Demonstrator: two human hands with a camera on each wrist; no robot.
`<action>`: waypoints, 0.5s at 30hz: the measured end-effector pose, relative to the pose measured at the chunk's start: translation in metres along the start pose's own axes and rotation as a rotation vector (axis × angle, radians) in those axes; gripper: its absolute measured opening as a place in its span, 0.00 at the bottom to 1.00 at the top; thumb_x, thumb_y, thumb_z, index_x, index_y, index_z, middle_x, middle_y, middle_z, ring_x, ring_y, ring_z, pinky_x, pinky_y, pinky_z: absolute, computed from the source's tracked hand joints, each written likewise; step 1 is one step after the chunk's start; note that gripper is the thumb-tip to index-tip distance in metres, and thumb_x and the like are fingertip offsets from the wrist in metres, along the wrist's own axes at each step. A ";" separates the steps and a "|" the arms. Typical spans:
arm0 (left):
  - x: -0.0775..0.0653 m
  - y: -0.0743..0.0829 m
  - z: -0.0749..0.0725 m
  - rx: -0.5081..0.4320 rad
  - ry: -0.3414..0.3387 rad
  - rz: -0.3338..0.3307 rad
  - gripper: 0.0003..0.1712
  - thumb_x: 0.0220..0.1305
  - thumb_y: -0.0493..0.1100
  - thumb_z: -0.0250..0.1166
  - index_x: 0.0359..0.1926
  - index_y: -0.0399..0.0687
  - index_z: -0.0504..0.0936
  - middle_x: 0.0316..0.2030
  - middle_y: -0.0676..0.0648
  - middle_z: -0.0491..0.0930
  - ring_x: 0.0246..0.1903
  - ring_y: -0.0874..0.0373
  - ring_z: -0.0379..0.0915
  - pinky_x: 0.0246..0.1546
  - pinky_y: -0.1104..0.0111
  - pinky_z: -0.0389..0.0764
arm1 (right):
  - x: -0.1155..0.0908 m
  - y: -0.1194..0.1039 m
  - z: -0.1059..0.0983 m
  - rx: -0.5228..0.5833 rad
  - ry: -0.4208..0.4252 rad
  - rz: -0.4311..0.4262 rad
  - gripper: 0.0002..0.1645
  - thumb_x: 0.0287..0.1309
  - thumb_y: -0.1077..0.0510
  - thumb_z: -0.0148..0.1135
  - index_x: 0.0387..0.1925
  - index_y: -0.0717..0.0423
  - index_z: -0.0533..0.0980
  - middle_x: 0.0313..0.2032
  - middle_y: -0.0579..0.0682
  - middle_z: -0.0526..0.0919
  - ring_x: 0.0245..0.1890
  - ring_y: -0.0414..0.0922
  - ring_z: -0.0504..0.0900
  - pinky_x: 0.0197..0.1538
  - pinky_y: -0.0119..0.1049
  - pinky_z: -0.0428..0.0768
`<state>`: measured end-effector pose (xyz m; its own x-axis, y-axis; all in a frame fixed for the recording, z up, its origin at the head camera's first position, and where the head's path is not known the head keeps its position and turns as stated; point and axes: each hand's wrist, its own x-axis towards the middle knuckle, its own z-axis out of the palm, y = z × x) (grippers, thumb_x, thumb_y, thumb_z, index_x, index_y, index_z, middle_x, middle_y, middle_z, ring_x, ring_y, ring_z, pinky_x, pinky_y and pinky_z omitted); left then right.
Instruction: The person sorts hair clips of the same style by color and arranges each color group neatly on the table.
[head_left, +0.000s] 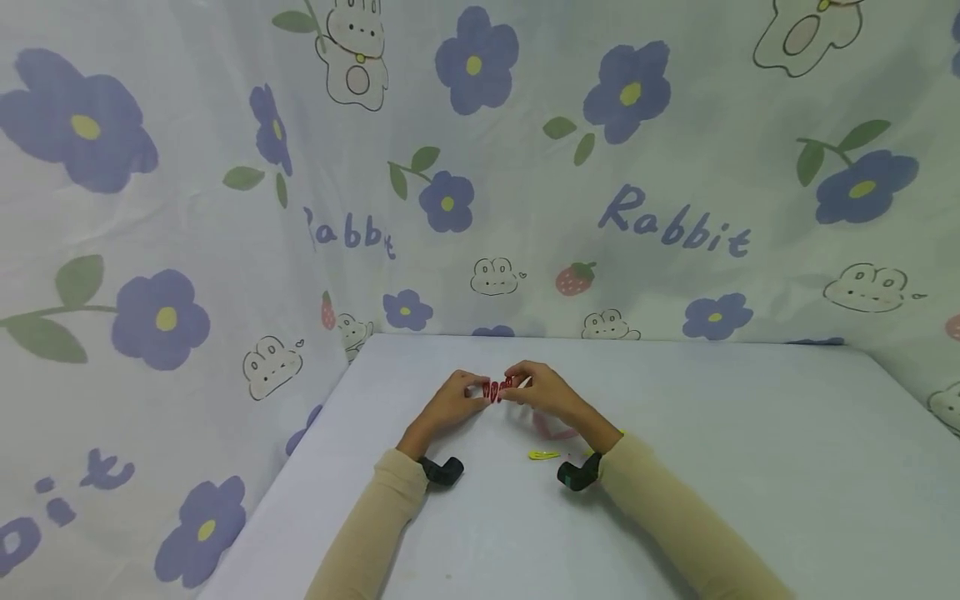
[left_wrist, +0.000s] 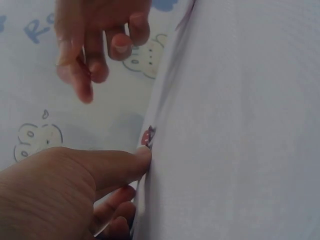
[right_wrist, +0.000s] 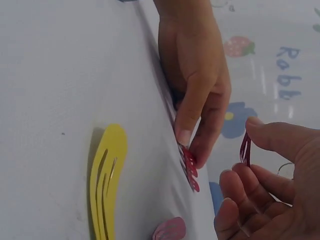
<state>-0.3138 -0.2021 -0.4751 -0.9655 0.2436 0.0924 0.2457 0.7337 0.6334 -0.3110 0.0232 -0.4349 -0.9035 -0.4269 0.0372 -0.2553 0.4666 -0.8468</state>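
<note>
Over the far part of the table, my left hand [head_left: 456, 400] pinches red snap hair clips [right_wrist: 189, 167] between thumb and fingers. White dots show on these clips, which are set side by side close to the table surface. Just to the right, my right hand [head_left: 546, 390] holds a dark red snap hair clip [right_wrist: 245, 149] upright between thumb and fingertip, apart from the left hand's clips in the right wrist view. In the left wrist view, only a small end of the red clips [left_wrist: 146, 137] shows past the left thumb.
A yellow snap hair clip [head_left: 543, 455] lies on the white table [head_left: 495, 533], nearer than the hands. Beside it in the right wrist view is a pink clip [right_wrist: 170, 229]. A pink curved shape [head_left: 551, 428] lies under the right forearm. Patterned cloth [head_left: 525, 208] hangs behind the table.
</note>
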 end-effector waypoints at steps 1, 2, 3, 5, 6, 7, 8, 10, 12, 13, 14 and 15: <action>0.000 0.000 0.000 -0.005 -0.001 -0.003 0.25 0.65 0.44 0.68 0.62 0.49 0.80 0.57 0.41 0.73 0.46 0.53 0.71 0.47 0.59 0.74 | 0.002 0.000 0.002 -0.012 0.006 0.009 0.32 0.58 0.47 0.71 0.59 0.59 0.76 0.42 0.50 0.81 0.37 0.44 0.80 0.37 0.34 0.79; 0.000 0.000 0.000 -0.006 -0.002 -0.002 0.25 0.65 0.44 0.68 0.62 0.49 0.80 0.57 0.41 0.73 0.47 0.53 0.72 0.48 0.59 0.75 | 0.003 0.001 0.004 -0.027 0.015 0.020 0.31 0.58 0.47 0.72 0.58 0.59 0.77 0.42 0.50 0.82 0.38 0.44 0.79 0.37 0.34 0.79; -0.001 0.000 0.000 -0.009 -0.003 -0.003 0.25 0.65 0.44 0.68 0.62 0.48 0.80 0.57 0.41 0.73 0.47 0.53 0.72 0.48 0.59 0.75 | 0.005 0.002 0.005 -0.041 0.024 0.029 0.30 0.58 0.48 0.72 0.57 0.59 0.77 0.43 0.50 0.82 0.39 0.45 0.79 0.38 0.35 0.79; -0.001 0.001 0.000 -0.010 -0.004 -0.002 0.25 0.65 0.44 0.68 0.62 0.48 0.79 0.57 0.41 0.73 0.46 0.53 0.71 0.48 0.59 0.75 | 0.008 0.005 0.009 -0.082 0.049 0.045 0.27 0.58 0.49 0.71 0.55 0.59 0.79 0.43 0.51 0.81 0.40 0.46 0.78 0.39 0.37 0.77; -0.001 0.001 0.000 -0.011 -0.002 -0.001 0.25 0.65 0.44 0.68 0.62 0.48 0.79 0.57 0.41 0.73 0.46 0.53 0.71 0.47 0.59 0.74 | 0.011 0.007 0.011 -0.110 0.061 0.046 0.26 0.58 0.49 0.71 0.53 0.60 0.79 0.43 0.52 0.81 0.40 0.46 0.78 0.39 0.37 0.77; -0.001 0.001 -0.001 -0.013 -0.002 -0.001 0.25 0.65 0.44 0.68 0.62 0.48 0.79 0.56 0.41 0.74 0.46 0.53 0.71 0.47 0.59 0.74 | 0.012 0.008 0.013 -0.139 0.073 0.052 0.24 0.58 0.50 0.71 0.52 0.60 0.80 0.42 0.52 0.81 0.41 0.46 0.78 0.40 0.38 0.77; -0.001 0.001 -0.001 -0.012 -0.002 0.001 0.24 0.65 0.44 0.68 0.62 0.48 0.79 0.56 0.41 0.74 0.46 0.54 0.71 0.47 0.60 0.74 | 0.013 0.010 0.015 -0.172 0.084 0.058 0.23 0.59 0.50 0.71 0.50 0.60 0.81 0.42 0.52 0.81 0.40 0.46 0.77 0.40 0.38 0.76; -0.002 0.001 -0.001 -0.013 0.000 0.003 0.24 0.66 0.44 0.67 0.62 0.48 0.79 0.56 0.41 0.74 0.45 0.54 0.71 0.47 0.60 0.74 | 0.015 0.013 0.018 -0.229 0.106 0.065 0.20 0.59 0.51 0.70 0.48 0.59 0.81 0.41 0.52 0.81 0.40 0.46 0.77 0.41 0.39 0.75; -0.002 0.001 -0.002 -0.015 0.000 0.006 0.24 0.66 0.43 0.67 0.63 0.48 0.79 0.56 0.41 0.74 0.46 0.54 0.71 0.47 0.60 0.74 | 0.016 0.015 0.020 -0.258 0.126 0.066 0.19 0.60 0.52 0.70 0.48 0.58 0.82 0.40 0.51 0.81 0.39 0.45 0.77 0.42 0.39 0.76; -0.002 0.001 -0.002 -0.014 -0.001 0.008 0.24 0.66 0.43 0.67 0.63 0.48 0.79 0.56 0.41 0.74 0.46 0.54 0.71 0.47 0.60 0.74 | 0.016 0.015 0.021 -0.256 0.134 0.070 0.18 0.60 0.52 0.70 0.48 0.58 0.82 0.40 0.51 0.80 0.39 0.45 0.77 0.42 0.39 0.76; -0.002 0.001 -0.002 -0.010 -0.002 0.009 0.24 0.66 0.44 0.67 0.63 0.48 0.79 0.56 0.41 0.73 0.46 0.54 0.71 0.47 0.60 0.74 | 0.016 0.015 0.021 -0.252 0.141 0.069 0.18 0.60 0.53 0.69 0.48 0.58 0.81 0.40 0.51 0.80 0.39 0.45 0.77 0.42 0.39 0.76; -0.002 0.001 -0.002 -0.010 -0.002 0.009 0.24 0.66 0.43 0.67 0.63 0.48 0.79 0.56 0.40 0.73 0.46 0.53 0.71 0.48 0.60 0.74 | 0.016 0.015 0.021 -0.246 0.148 0.067 0.18 0.60 0.53 0.70 0.48 0.58 0.81 0.40 0.51 0.80 0.40 0.45 0.77 0.43 0.40 0.76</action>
<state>-0.3121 -0.2035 -0.4728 -0.9632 0.2509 0.0966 0.2532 0.7254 0.6401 -0.3222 0.0069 -0.4582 -0.9571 -0.2793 0.0775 -0.2524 0.6717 -0.6965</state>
